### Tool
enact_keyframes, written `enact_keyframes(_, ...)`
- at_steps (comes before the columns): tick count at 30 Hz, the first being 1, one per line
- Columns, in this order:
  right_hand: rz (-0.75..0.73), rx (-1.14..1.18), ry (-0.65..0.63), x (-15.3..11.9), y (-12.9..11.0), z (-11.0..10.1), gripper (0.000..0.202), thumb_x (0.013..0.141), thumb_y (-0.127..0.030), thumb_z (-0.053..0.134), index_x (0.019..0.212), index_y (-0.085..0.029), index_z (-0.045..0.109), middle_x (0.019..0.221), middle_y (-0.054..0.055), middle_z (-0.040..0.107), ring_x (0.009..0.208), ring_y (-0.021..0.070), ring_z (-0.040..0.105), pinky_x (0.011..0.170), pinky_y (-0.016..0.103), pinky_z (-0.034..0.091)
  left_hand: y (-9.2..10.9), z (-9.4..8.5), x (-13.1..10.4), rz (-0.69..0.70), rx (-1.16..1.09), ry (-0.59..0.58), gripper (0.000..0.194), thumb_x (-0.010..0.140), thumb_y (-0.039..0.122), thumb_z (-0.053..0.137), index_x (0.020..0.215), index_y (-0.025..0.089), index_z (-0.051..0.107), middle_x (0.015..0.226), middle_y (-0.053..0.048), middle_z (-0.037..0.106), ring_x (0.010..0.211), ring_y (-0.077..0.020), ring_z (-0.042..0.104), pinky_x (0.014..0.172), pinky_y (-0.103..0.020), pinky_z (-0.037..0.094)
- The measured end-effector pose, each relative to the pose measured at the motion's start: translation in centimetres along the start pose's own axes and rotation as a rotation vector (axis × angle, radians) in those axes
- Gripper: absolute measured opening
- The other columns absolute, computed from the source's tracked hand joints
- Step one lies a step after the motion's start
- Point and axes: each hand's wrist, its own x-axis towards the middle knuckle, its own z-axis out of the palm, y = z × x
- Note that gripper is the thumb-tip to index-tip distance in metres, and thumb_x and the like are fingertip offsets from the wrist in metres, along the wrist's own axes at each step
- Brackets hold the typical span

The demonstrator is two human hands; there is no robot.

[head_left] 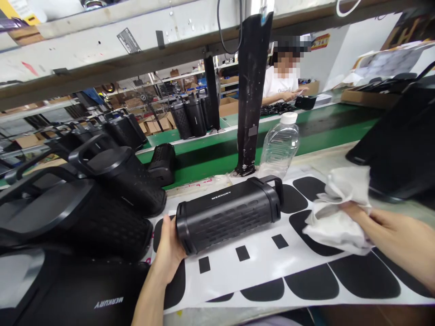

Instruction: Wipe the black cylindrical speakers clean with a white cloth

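Head view: left hand [171, 251] grips speaker [229, 213] by one end, fingers mostly hidden. Right hand [382, 228] clutches cloth [335, 224]; bottle [280, 147] beyond its fingertips.

Left grip [172, 249] holds a black speaker [227, 215], right grip [379, 224] a cloth [335, 217] (white, crumpled)

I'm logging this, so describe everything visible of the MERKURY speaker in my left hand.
The black, plastic-looking MERKURY speaker is on its side over a white sheet; contact is unclear. It has a dimpled side, smooth end rims, white lettering and a loop handle at its right end. Your left hand holds the other end.
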Motion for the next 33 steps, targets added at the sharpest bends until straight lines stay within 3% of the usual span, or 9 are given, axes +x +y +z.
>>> enact_keyframes(3,0.093,0.044,-0.079,-0.5,-0.9,0.0,0.047,0.069,-0.070,0.032,0.060,-0.027,0.048,0.062,0.008,0.062,0.066,0.0299,0.061,0.068,0.041,0.045,0.3,0.4,-0.1,0.052,0.028,0.035,0.087,0.067,0.062,0.076,0.140,0.025,0.047,0.139,-0.010,0.061,0.132,-0.0339,0.053,0.104,-0.046,0.050)
enact_keyframes(7,0.157,0.279,0.075,-1.6,-2.2,1.0,0.041,0.068,-0.062,0.036,0.070,-0.024,0.052,0.081,0.011,0.067,0.081,0.0302,0.062,0.072,0.039,0.046,-0.6,0.2,-0.5,0.279,0.044,0.040,0.085,0.065,0.048,0.078,0.141,0.035,0.043,0.151,0.001,0.049,0.140,-0.0287,0.044,0.114,-0.038,0.040)
enact_keyframes(12,0.155,0.403,0.079,-3.1,-4.8,2.7,0.043,0.072,-0.062,0.036,0.058,-0.022,0.047,0.064,0.010,0.061,0.067,0.0261,0.057,0.063,0.036,0.045,-1.5,-1.8,-0.7,0.464,0.247,-0.140,0.090,0.059,0.051,0.081,0.140,0.032,0.046,0.150,-0.002,0.047,0.144,-0.0321,0.034,0.120,-0.037,0.028)
enact_keyframes(15,0.083,0.427,0.048,-3.8,-6.6,3.9,0.048,0.076,-0.065,0.036,0.056,-0.023,0.045,0.059,0.007,0.059,0.064,0.0236,0.057,0.064,0.034,0.046,-1.9,-2.6,-1.0,0.559,0.406,-0.132,0.095,0.055,0.058,0.083,0.136,0.029,0.045,0.151,-0.006,0.042,0.145,-0.0365,0.030,0.120,-0.045,0.024)
enact_keyframes(20,-0.070,0.308,0.101,-4.2,-7.0,3.9,0.046,0.084,-0.060,0.031,0.060,-0.023,0.047,0.067,0.010,0.061,0.068,0.0263,0.059,0.067,0.039,0.048,-2.4,-2.2,-2.6,0.561,0.468,-0.051,0.092,0.058,0.069,0.078,0.131,0.031,0.038,0.157,-0.007,0.034,0.147,-0.0357,0.027,0.123,-0.048,0.013)
enact_keyframes(23,-0.170,0.210,0.376,-4.9,-6.7,3.8,0.038,0.089,-0.049,0.036,0.081,-0.019,0.058,0.100,0.018,0.064,0.098,0.0346,0.060,0.085,0.049,0.048,-2.3,-1.8,-3.7,0.446,0.522,-0.002,0.102,0.059,0.068,0.077,0.142,0.031,0.030,0.152,-0.008,0.042,0.144,-0.0378,0.035,0.121,-0.050,0.023)
enact_keyframes(26,-0.446,0.207,0.610,-7.5,-8.1,5.6,0.031,0.095,-0.031,0.040,0.108,-0.015,0.062,0.108,0.018,0.066,0.110,0.0334,0.060,0.091,0.048,0.050,-2.1,-1.5,-4.3,0.411,0.548,-0.005,0.106,0.062,0.062,0.077,0.149,0.031,0.025,0.151,-0.006,0.046,0.138,-0.0352,0.045,0.114,-0.044,0.037)
enact_keyframes(29,-0.884,0.185,0.517,-11.6,-11.4,8.7,0.055,0.090,-0.009,0.042,0.145,-0.010,0.043,0.133,0.015,0.061,0.137,0.0315,0.044,0.111,0.051,0.040,-2.1,-1.9,-3.9,0.472,0.562,-0.020,0.102,0.063,0.059,0.078,0.148,0.029,0.030,0.148,-0.006,0.051,0.135,-0.0323,0.050,0.108,-0.037,0.045)
enact_keyframes(33,-1.252,0.197,0.315,-15.0,-14.9,11.3,0.077,0.080,0.001,0.036,0.155,-0.004,0.023,0.149,0.007,0.048,0.147,0.0239,0.030,0.114,0.037,0.040,-2.1,-3.3,-2.7,0.528,0.628,-0.059,0.094,0.064,0.049,0.082,0.144,0.027,0.038,0.144,-0.007,0.056,0.133,-0.0316,0.052,0.103,-0.035,0.049)
